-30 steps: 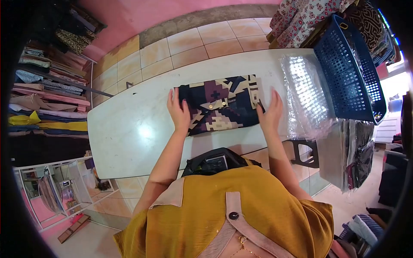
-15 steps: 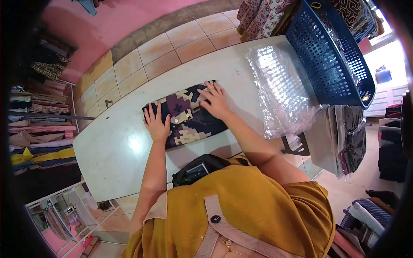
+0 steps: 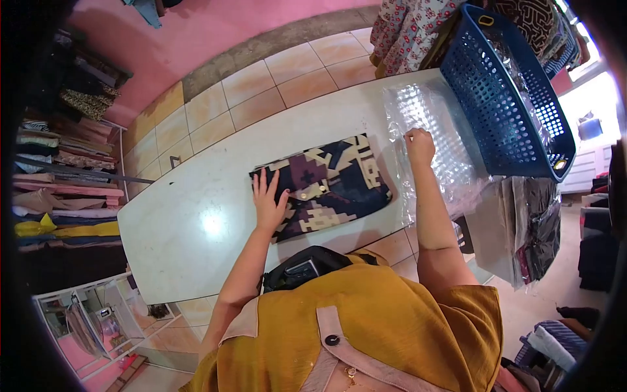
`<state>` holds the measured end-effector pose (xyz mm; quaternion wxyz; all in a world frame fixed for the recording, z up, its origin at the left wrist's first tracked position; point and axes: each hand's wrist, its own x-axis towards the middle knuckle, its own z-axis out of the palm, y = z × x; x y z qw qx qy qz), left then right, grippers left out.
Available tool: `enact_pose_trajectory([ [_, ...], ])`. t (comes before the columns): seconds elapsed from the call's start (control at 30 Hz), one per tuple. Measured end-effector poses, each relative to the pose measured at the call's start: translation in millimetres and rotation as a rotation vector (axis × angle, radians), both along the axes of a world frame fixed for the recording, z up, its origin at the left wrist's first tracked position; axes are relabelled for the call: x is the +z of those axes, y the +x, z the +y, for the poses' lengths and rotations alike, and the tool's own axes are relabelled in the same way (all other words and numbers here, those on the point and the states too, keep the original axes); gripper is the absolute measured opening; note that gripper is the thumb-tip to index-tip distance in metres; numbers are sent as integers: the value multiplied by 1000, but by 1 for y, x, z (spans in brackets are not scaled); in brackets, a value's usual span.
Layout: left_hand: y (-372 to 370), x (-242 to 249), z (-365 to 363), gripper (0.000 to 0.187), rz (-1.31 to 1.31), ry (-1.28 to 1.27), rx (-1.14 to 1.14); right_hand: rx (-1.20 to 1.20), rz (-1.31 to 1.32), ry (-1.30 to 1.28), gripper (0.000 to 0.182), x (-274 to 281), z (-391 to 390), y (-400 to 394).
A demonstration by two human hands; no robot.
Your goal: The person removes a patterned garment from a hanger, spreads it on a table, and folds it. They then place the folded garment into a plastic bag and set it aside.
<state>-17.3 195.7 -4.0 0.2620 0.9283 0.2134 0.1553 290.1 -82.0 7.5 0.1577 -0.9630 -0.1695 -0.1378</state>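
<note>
Left hand [image 3: 268, 200] lies flat, fingers spread, pressing the left end of the folded patterned cloth [image 3: 326, 183] on the white table [image 3: 196, 228]. The cloth stretches rightward from that palm, lying between the two hands. Right hand [image 3: 418, 146] is off the cloth, just beside its right edge, fingers curled onto the clear plastic bags [image 3: 437, 150]. Beyond them stands the blue basket [image 3: 509, 98].

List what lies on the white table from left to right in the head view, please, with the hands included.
Left hand → folded patterned cloth → right hand → clear plastic bags → blue basket.
</note>
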Motion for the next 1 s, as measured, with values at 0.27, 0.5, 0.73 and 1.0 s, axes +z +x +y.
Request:
enact_pose_trajectory([
  [0.27,-44,15,28,35,-174,-423,111,11,386,199,21,27,25,52],
  [0.5,-86,34,42,42,-292,-845,537,590,256,174,24,56,169,45],
  [0.73,-114,46,67,66,-487,-1274,673,1194,556,274,19,63,273,-94],
  [1.0,-121,44,81,53,-689,-1709,465,1341,782,154,12,42,267,-228],
])
